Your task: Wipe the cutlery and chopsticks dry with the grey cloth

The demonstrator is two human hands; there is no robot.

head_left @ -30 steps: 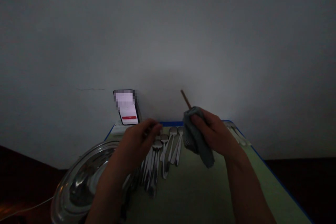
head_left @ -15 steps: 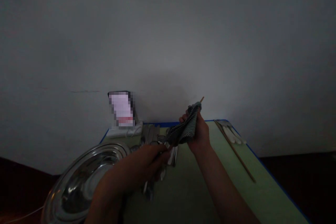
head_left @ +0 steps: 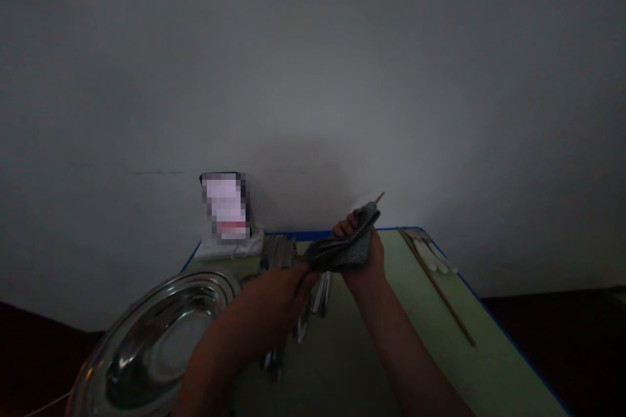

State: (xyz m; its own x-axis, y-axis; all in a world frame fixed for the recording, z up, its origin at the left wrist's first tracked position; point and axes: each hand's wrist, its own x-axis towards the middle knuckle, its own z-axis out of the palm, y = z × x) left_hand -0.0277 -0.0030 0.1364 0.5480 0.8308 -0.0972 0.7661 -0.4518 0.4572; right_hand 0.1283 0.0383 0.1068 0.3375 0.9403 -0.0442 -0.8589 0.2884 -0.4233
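Observation:
A dark grey-green cloth (head_left: 349,244) with a chequered edge is bunched in the air above the table. My right hand (head_left: 364,260) wraps round it from behind and the right. From the top of the cloth sticks the tip of a thin wooden stick (head_left: 380,197), perhaps a chopstick; the rest of it is covered. My left hand (head_left: 288,296) is closed at the cloth's lower left end, pinching there. What lies between its fingers, cloth or stick, is hard to tell in the dim light.
A steel basin (head_left: 171,345) stands at the left. Metal cutlery (head_left: 278,251) lies beneath and behind my left hand. A phone (head_left: 227,205) leans at the back left. On the right are a wooden chopstick (head_left: 443,296) and white-handled utensils (head_left: 430,254).
The cloth and the stick tip have come down slightly, and the cloth is turned and folded a little differently. Both hands keep their hold.

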